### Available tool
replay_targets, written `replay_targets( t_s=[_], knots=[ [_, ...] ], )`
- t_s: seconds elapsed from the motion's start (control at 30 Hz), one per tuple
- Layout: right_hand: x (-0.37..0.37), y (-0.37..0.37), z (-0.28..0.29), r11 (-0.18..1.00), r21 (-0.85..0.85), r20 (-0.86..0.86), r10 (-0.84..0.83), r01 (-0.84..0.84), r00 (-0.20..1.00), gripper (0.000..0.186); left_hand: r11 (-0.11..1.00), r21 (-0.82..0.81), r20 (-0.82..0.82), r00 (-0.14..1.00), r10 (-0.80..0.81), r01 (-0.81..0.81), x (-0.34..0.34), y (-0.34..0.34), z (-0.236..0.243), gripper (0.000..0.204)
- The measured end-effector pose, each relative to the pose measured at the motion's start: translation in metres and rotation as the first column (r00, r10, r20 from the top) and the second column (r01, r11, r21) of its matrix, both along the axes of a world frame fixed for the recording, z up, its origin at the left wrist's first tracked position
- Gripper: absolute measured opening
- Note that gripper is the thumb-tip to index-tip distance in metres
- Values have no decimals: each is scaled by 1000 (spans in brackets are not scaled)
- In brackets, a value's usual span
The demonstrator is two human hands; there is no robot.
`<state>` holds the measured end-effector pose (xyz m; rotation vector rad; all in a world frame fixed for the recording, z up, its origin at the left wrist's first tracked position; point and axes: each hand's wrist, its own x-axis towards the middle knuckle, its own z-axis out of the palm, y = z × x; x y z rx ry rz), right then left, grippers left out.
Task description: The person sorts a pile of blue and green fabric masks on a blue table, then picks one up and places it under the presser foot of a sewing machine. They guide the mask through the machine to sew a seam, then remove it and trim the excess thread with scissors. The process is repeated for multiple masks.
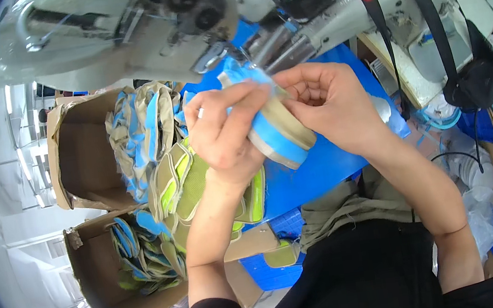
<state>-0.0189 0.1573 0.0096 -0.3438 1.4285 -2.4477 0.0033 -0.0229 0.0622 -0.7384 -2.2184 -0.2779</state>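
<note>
Both hands are raised in front of the sewing machine (279,29). Between them is a curved fabric piece (279,140) with blue and beige bands, its upper end close to the machine's needle area. My left hand (223,125) is closed round the piece's left side, fingertips pressed on its upper part. On the other side, my right hand (334,104) has its fingers curled and pinches the beige edge between thumb and forefinger. The left fingers are a little blurred. Part of the piece is hidden behind my left hand.
A blue work surface (290,192) lies below my hands. To the left are green slipper-shaped pieces (198,189), a heap of blue-and-beige fabric pieces (145,127), and two cardboard boxes (61,158). Black straps and a cable (476,153) hang at the right.
</note>
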Motion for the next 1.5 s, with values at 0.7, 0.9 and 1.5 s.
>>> replay_targets(
  t_s=[0.7,0.9,1.5],
  knots=[
    [19,0,-10,1000,-8,-38,-28,28,999,31,998,33,251,967,40,-50,24,-2,5,38],
    [21,1,-7,1000,15,7,-13,13,1000,29,994,-110,115,993,31,-19,24,6,11,47],
    [0,-10,-7,1000,-30,-38,-3,2,999,28,886,448,461,880,-112,-122,1,-11,8,24]
  ],
)
